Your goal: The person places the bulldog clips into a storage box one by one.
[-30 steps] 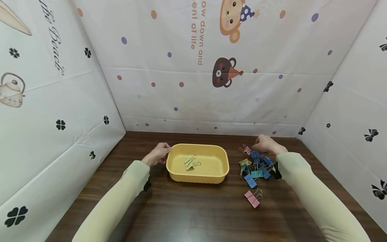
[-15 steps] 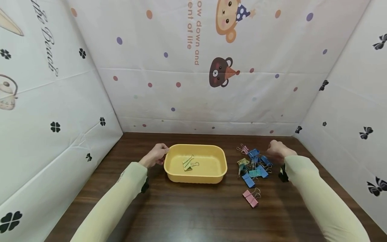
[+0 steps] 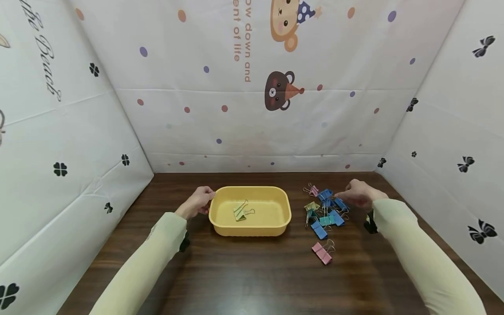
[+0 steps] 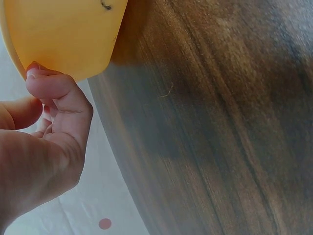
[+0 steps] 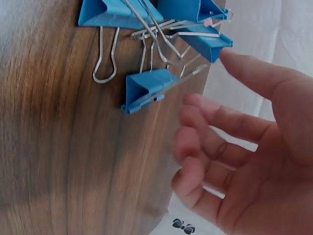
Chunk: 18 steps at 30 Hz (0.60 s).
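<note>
My left hand [image 3: 198,202] grips the left end of a yellow plastic tray [image 3: 250,231], its curled fingers at the rim in the left wrist view. Inside the tray lies a light green binder clip [image 3: 240,213]. To the right is a loose pile of binder clips, mostly blue, among them a teal clip [image 3: 327,220] and a yellow clip [image 3: 312,206]. My right hand [image 3: 359,194] is at the pile's right side, thumb and fingers apart, holding nothing. Its fingertips are close to a blue binder clip [image 5: 149,85] in the right wrist view.
One pink binder clip [image 3: 322,253] lies apart in front of the pile, and a smaller pink clip [image 3: 313,190] sits at its back. White printed sheets [image 3: 197,131] stand along the back and both sides of the dark wooden table [image 3: 244,275].
My right hand first drew back to the right from over the pile, then came back left toward the blue clips. My left hand stays at the tray. The head view has turned slightly right.
</note>
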Tool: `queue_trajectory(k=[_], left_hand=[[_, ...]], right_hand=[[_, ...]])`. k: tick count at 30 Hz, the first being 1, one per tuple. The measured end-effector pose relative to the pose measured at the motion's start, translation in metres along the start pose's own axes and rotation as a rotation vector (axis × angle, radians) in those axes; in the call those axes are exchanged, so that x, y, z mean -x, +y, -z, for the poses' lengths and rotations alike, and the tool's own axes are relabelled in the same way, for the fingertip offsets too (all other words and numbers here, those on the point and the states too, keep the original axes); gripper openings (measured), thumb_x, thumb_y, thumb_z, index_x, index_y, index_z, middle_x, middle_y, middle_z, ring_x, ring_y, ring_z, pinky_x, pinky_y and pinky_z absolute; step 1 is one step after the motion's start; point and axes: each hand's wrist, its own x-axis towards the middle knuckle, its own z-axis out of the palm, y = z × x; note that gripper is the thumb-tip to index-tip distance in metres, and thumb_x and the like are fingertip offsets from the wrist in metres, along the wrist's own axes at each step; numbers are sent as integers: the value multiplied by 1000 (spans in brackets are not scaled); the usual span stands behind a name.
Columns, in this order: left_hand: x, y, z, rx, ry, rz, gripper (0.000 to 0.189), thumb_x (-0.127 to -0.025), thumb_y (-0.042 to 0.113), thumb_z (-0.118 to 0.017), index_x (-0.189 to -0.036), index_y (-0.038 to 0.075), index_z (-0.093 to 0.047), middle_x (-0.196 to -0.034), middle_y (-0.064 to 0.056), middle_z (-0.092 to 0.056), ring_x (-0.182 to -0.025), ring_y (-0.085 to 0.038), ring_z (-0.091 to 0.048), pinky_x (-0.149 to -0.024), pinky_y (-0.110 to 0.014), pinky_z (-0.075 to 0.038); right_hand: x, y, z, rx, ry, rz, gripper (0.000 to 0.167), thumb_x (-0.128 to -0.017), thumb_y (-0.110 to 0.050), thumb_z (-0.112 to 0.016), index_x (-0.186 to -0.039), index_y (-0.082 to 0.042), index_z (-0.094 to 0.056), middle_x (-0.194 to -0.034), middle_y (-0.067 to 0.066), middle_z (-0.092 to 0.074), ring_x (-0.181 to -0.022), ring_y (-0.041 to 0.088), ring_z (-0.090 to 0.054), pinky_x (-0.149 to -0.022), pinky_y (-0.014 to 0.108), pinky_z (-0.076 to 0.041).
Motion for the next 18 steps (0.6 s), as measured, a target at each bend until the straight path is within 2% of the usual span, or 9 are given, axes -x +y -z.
queue_trajectory(k=[4,8,11,14,18], left_hand=[[0,-2,1,6,2,-8,27,-105,19,-39,-116,-4,-47,-77,-6,-52,-54,-12,-49,-49,-23,-46],[-1,-3,0,22,-2,-3,27,-105,19,-40,-117,-4,-47,-79,-8,-52,-54,-12,-49,-48,-23,-46],[-2,-2,-1,24,0,4,28,-105,19,-39,-119,-5,-47,-82,-10,-52,-54,-12,-49,-47,-22,-46],[-1,-2,0,21,7,7,29,-105,19,-39,-120,-5,-47,-82,-10,-53,-54,-13,-49,-47,-23,-45],[-1,-2,1,20,13,7,29,-105,18,-39,-120,-5,-47,-82,-10,-53,-54,-13,-49,-47,-23,-45]], right_hand=[[-7,-5,-8,86,41,51,45,-91,-35,-64,-56,-15,-44,-47,-6,-34,-41,8,-31,-42,24,-32],[-12,-10,-16,202,71,45,39,-92,-29,-64,-59,-10,-53,-45,-6,-36,-39,9,-33,-41,24,-34],[-14,-13,-18,270,108,26,31,-91,-27,-64,-69,-5,-62,-48,-3,-42,-41,11,-40,-42,25,-35],[-15,-18,-19,297,142,22,28,-91,-25,-65,-77,-1,-65,-51,-1,-45,-44,12,-43,-42,26,-35],[-16,-22,-19,302,149,31,25,-92,-20,-63,-83,3,-65,-50,-1,-43,-42,11,-42,-40,24,-34]])
